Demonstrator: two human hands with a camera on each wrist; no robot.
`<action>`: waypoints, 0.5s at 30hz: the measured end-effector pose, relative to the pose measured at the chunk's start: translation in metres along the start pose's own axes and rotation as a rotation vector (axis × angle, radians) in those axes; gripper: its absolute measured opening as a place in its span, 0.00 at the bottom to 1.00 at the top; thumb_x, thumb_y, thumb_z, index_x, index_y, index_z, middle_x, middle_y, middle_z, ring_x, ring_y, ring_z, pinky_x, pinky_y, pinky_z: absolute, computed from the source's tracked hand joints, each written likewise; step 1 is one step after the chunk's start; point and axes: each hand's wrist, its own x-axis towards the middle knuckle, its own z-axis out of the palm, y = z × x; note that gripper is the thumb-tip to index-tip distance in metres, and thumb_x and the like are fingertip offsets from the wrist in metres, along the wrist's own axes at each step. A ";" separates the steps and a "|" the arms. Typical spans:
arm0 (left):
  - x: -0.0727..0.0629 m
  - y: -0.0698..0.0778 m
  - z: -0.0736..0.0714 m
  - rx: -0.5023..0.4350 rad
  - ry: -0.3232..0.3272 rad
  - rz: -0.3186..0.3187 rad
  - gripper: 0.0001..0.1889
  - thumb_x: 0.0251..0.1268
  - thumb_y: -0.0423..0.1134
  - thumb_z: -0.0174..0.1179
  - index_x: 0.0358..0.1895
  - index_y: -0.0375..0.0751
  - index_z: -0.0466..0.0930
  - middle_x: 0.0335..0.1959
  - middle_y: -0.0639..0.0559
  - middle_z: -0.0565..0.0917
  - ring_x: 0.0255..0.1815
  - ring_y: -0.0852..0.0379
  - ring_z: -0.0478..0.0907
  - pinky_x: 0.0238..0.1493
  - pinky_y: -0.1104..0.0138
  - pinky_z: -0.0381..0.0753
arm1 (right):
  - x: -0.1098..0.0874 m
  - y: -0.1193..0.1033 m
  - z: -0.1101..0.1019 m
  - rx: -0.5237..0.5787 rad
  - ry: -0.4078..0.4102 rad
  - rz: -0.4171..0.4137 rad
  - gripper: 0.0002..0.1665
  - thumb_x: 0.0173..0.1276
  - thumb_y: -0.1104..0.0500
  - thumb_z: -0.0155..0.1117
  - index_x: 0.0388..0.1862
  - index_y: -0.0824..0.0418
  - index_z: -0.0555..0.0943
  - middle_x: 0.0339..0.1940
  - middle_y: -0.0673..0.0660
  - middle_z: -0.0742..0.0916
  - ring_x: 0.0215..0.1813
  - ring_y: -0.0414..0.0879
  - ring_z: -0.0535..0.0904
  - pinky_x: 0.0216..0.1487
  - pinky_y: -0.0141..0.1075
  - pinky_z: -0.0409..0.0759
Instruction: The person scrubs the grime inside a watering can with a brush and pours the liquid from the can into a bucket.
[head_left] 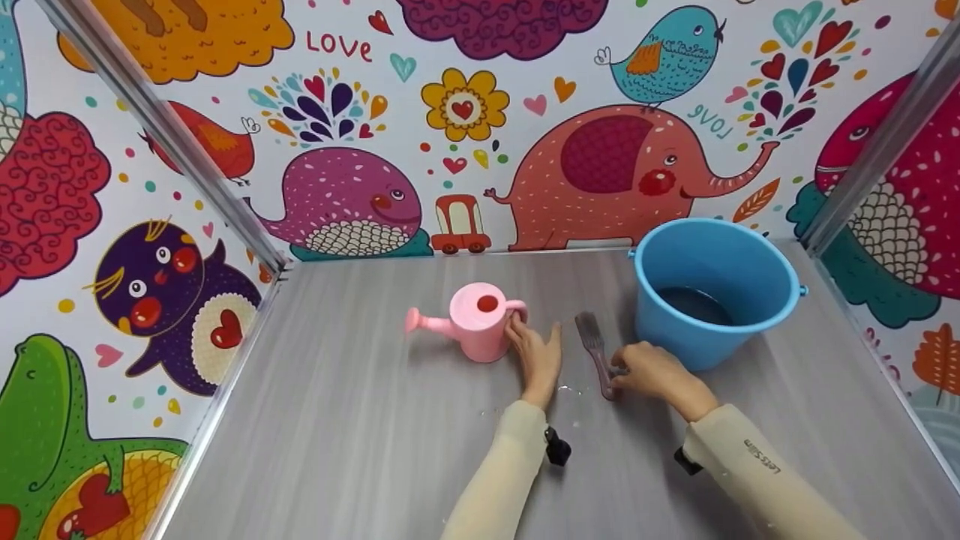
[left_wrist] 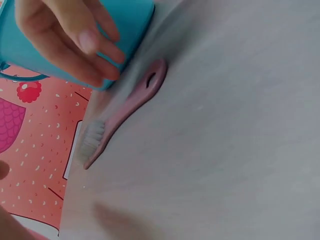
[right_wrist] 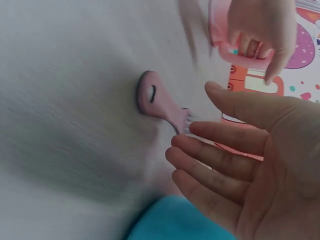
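Observation:
A pink watering can (head_left: 480,324) stands upright on the grey table, its spout to the left and its handle to the right. My left hand (head_left: 537,358) is at that handle, fingertips overlapping the loop and thumb held apart. In the right wrist view, the left hand's fingers (right_wrist: 248,46) show within the handle's loop. A pinkish-brown brush (head_left: 598,358) with pale bristles lies between my hands, its holed handle end toward me. My right hand (head_left: 654,369) hovers beside the brush handle, palm inward. Its fingers (right_wrist: 220,160) are loosely extended, holding nothing.
A blue bucket (head_left: 712,341) with dark liquid inside stands right behind my right hand. Small wet spots (head_left: 571,389) lie on the table (head_left: 352,420) near my left wrist. Cartoon-printed walls (head_left: 465,176) and metal posts (head_left: 187,157) bound the table at the back and sides.

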 end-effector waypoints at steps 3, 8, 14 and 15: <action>-0.002 -0.001 -0.003 -0.020 0.002 -0.004 0.35 0.61 0.34 0.65 0.66 0.23 0.58 0.64 0.31 0.63 0.70 0.36 0.63 0.73 0.47 0.62 | 0.005 0.002 0.004 0.004 0.010 0.019 0.15 0.62 0.58 0.72 0.42 0.67 0.86 0.36 0.60 0.89 0.32 0.47 0.81 0.38 0.46 0.83; -0.003 -0.002 -0.009 -0.032 -0.008 0.002 0.28 0.64 0.34 0.63 0.62 0.26 0.63 0.61 0.33 0.67 0.66 0.37 0.69 0.70 0.48 0.66 | 0.011 0.005 0.012 -0.008 0.029 0.048 0.12 0.62 0.57 0.72 0.36 0.66 0.87 0.28 0.57 0.88 0.27 0.45 0.78 0.31 0.41 0.79; 0.004 -0.007 -0.021 -0.057 -0.024 0.035 0.15 0.69 0.34 0.57 0.53 0.30 0.70 0.52 0.37 0.74 0.57 0.40 0.76 0.63 0.50 0.73 | 0.013 0.003 0.018 -0.019 0.054 0.070 0.09 0.63 0.59 0.71 0.32 0.66 0.87 0.23 0.55 0.86 0.24 0.44 0.75 0.26 0.37 0.75; 0.005 -0.009 -0.023 -0.058 -0.021 0.044 0.13 0.69 0.34 0.57 0.51 0.30 0.71 0.50 0.37 0.75 0.55 0.41 0.77 0.62 0.50 0.74 | 0.014 0.002 0.020 -0.021 0.060 0.076 0.09 0.63 0.58 0.71 0.31 0.65 0.86 0.22 0.54 0.86 0.23 0.44 0.74 0.26 0.37 0.74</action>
